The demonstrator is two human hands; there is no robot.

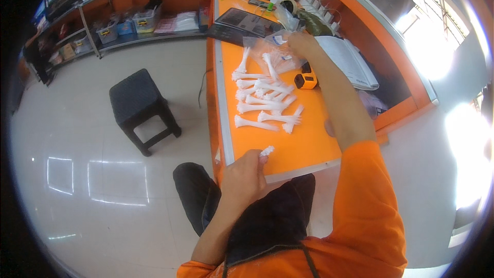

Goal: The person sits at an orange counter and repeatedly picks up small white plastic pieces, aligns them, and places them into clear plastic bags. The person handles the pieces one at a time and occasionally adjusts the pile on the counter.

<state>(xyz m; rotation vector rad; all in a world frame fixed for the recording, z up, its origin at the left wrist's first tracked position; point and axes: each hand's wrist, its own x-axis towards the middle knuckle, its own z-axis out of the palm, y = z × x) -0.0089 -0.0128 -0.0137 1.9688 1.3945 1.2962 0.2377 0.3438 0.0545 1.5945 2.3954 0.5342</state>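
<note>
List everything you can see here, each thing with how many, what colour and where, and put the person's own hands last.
Counter: one, orange top, running from the near edge to the far wall.
Twisted bundles: about a dozen, white, spread on the counter's middle.
Plastic bag: one, clear, behind the bundles, under the right hand.
Tape measure: one, orange and black, right of the bundles.
Open book: one, white pages, right side of the counter.
Stool: one, black, on the floor to the left.
Shelves: one run, grey with orange back, far left, holding bins.
Left hand: at the near counter edge, holding one small white bundle.
Right hand: stretched forward, on the plastic bag.
</note>
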